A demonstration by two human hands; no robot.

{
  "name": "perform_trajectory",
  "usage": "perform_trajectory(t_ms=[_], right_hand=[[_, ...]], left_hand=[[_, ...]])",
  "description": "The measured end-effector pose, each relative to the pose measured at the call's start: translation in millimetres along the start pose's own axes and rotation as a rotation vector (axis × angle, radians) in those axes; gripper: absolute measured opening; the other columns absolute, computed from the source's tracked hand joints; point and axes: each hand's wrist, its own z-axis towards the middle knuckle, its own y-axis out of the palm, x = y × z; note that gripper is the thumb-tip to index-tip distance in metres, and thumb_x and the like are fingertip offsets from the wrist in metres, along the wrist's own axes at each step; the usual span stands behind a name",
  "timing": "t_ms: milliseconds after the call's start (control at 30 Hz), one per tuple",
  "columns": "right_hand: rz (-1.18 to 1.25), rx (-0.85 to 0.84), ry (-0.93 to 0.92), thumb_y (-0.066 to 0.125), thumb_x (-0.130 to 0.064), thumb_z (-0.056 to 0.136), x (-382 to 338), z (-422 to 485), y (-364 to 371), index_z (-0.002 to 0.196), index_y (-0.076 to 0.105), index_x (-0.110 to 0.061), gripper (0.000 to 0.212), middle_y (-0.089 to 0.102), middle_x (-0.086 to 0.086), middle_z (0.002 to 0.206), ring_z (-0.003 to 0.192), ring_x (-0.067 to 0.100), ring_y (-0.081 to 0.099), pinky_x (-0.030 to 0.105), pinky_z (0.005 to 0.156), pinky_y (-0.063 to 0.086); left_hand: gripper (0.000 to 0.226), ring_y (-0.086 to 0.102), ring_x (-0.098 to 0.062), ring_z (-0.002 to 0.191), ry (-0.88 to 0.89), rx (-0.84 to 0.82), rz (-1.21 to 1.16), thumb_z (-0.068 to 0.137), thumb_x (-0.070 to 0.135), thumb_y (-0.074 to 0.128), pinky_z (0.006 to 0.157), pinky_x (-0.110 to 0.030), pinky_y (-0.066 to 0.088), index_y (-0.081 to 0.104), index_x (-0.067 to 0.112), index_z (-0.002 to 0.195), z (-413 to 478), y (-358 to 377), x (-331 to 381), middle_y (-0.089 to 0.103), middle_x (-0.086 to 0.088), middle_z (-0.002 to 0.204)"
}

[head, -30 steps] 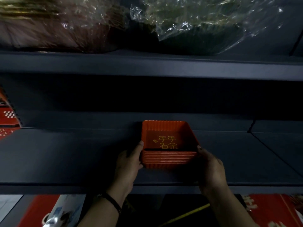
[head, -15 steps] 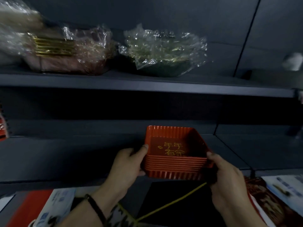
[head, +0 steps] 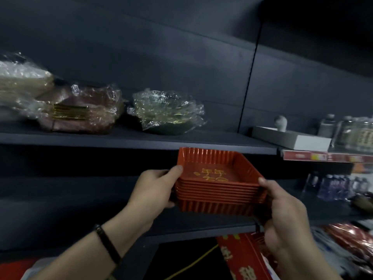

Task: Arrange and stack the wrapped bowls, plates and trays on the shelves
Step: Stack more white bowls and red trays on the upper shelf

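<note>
Head view: nested red trays (head: pixel 218 190), top one empty but for gold lettering, gripped by left hand (head: pixel 155 190) and right hand (head: pixel 282 211) before dark shelves (head: pixel 129 141).

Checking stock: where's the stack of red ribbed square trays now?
Head view, centre: the red tray stack is gripped by left hand and right hand, below the dark shelf holding plastic-wrapped green bowls.

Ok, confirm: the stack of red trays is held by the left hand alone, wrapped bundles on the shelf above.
Not alone: the head view shows left hand and right hand both gripping the stack of red trays, wrapped bundles on the shelf above.
</note>
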Motion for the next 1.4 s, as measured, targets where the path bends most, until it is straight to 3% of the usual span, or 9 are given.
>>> perform_trajectory(t_ms=[400, 567, 700, 800, 867, 1000, 1200, 1267, 1400], right_hand=[[0.047, 0.032, -0.112, 0.077, -0.025, 0.09, -99, 71, 10, 0.098, 0.074, -0.01, 0.017, 0.078, 0.009, 0.104, 0.111, 0.034, 0.071, 0.059, 0.107, 0.051], [0.034, 0.035, -0.085, 0.07, -0.023, 0.097, -122, 125, 23, 0.096, 0.072, -0.012, 0.011, 0.075, 0.008, 0.099, 0.105, 0.031, 0.072, 0.053, 0.092, 0.059], [0.058, 0.049, -0.081, 0.074, -0.021, 0.09, -122, 176, 38, 0.124, 0.072, -0.018, 0.034, 0.075, 0.004, 0.09, 0.092, 0.028, 0.073, 0.042, 0.073, 0.062], [0.029, 0.057, -0.079, 0.075, -0.017, 0.09, -121, 205, 51, 0.094, 0.07, -0.014, 0.007, 0.072, 0.004, 0.088, 0.083, 0.024, 0.069, 0.04, 0.073, 0.058], [0.045, 0.06, -0.07, 0.073, -0.015, 0.091, -118, 223, 60, 0.086, 0.064, -0.014, 0.011, 0.069, 0.005, 0.089, 0.085, 0.024, 0.068, 0.042, 0.08, 0.057], [0.05, 0.025, -0.052, 0.071, -0.017, 0.092, -107, 258, 77, 0.093, 0.064, -0.013, 0.008, 0.068, 0.009, 0.098, 0.091, 0.026, 0.066, 0.041, 0.076, 0.053], [-0.064, -0.05, -0.008, 0.065, -0.022, 0.099, -80, 292, 90, 0.096, 0.071, -0.008, 0.015, 0.073, 0.012, 0.091, 0.086, 0.032, 0.073, 0.044, 0.077, 0.062], [-0.16, -0.102, -0.007, 0.061, -0.027, 0.102, -76, 302, 88, 0.095, 0.074, -0.01, 0.023, 0.077, 0.016, 0.097, 0.096, 0.039, 0.075, 0.053, 0.092, 0.061], [-0.281, -0.193, -0.01, 0.056, -0.033, 0.107, -89, 314, 79, 0.102, 0.07, -0.009, 0.029, 0.075, 0.016, 0.099, 0.091, 0.032, 0.071, 0.048, 0.092, 0.057]], left_hand=[[0.023, 0.079, -0.02, 0.089, -0.02, -0.005, -0.07, 0.102, 0.03, 0.066, 0.082, -0.04, 0.065, 0.078, 0.011, 0.1, 62, 72, 101, 0.083, -0.001, 0.086], [0.019, 0.077, -0.021, 0.094, -0.023, -0.017, -0.065, 0.101, 0.03, 0.066, 0.092, -0.047, 0.063, 0.076, 0.014, 0.101, 106, 104, 114, 0.082, -0.002, 0.093], [0.023, 0.079, -0.02, 0.093, -0.034, -0.033, -0.045, 0.105, 0.028, 0.061, 0.092, -0.045, 0.063, 0.077, 0.012, 0.105, 151, 120, 113, 0.084, -0.002, 0.09], [0.029, 0.079, -0.024, 0.096, -0.048, -0.031, -0.04, 0.11, 0.024, 0.052, 0.093, -0.045, 0.062, 0.075, 0.008, 0.11, 184, 129, 110, 0.083, -0.007, 0.096], [0.031, 0.078, -0.025, 0.096, -0.042, -0.009, -0.035, 0.11, 0.023, 0.049, 0.094, -0.047, 0.062, 0.075, 0.007, 0.111, 203, 135, 109, 0.082, -0.009, 0.099], [0.029, 0.074, -0.025, 0.099, -0.047, 0.033, -0.021, 0.111, 0.022, 0.045, 0.097, -0.05, 0.06, 0.071, 0.01, 0.113, 231, 142, 107, 0.079, -0.01, 0.108], [0.035, 0.066, -0.019, 0.086, -0.021, 0.031, 0.007, 0.112, 0.026, 0.044, 0.072, -0.033, 0.051, 0.07, 0.003, 0.121, 256, 140, 87, 0.075, -0.012, 0.107], [0.03, 0.065, -0.014, 0.086, -0.017, -0.013, 0.01, 0.111, 0.029, 0.048, 0.078, -0.033, 0.051, 0.071, 0.01, 0.114, 258, 138, 86, 0.073, -0.004, 0.105], [0.029, 0.07, -0.016, 0.112, -0.02, -0.098, -0.027, 0.11, 0.044, 0.05, 0.11, -0.045, 0.048, 0.074, 0.027, 0.112, 251, 133, 91, 0.077, 0.007, 0.114]])
